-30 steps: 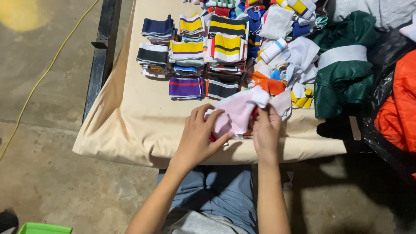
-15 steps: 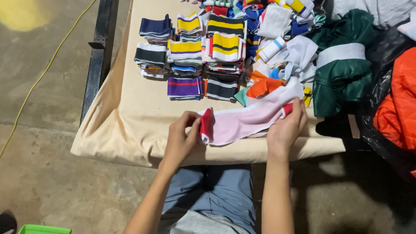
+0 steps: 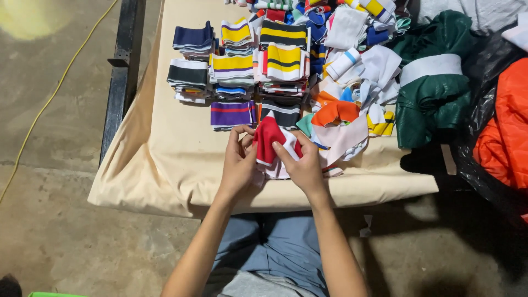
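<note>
A bare concrete floor (image 3: 60, 242) surrounds a table draped in a cream cloth (image 3: 181, 170), seen from above, with a black metal rail (image 3: 122, 71) along the table's 9 o'clock side and a yellow cable (image 3: 49, 102) trailing across the floor beyond it.

Both hands meet at the near edge of the table. The left hand (image 3: 239, 162) and the right hand (image 3: 301, 165) each pinch a folded red and white knit piece (image 3: 270, 144) between thumb and fingers, holding it just above the cloth. Its lower white part is largely covered by the right hand, so its full shape is hard to make out.

At 12 o'clock from the hands stand neat stacks of folded striped bands (image 3: 242, 60) in navy, yellow, black and purple; the lower layers of each stack are hidden. At 2 o'clock lies a loose heap of mixed pieces (image 3: 352, 82), orange, white and blue, overlapping so that single items cannot be told apart. Further toward 3 o'clock sits a green bundle with a white band (image 3: 432, 88), then a black plastic bag (image 3: 484, 148) and an orange bundle (image 3: 506, 132) cut off by the frame edge. The person's blue trousers (image 3: 275, 247) show below the table.
</note>
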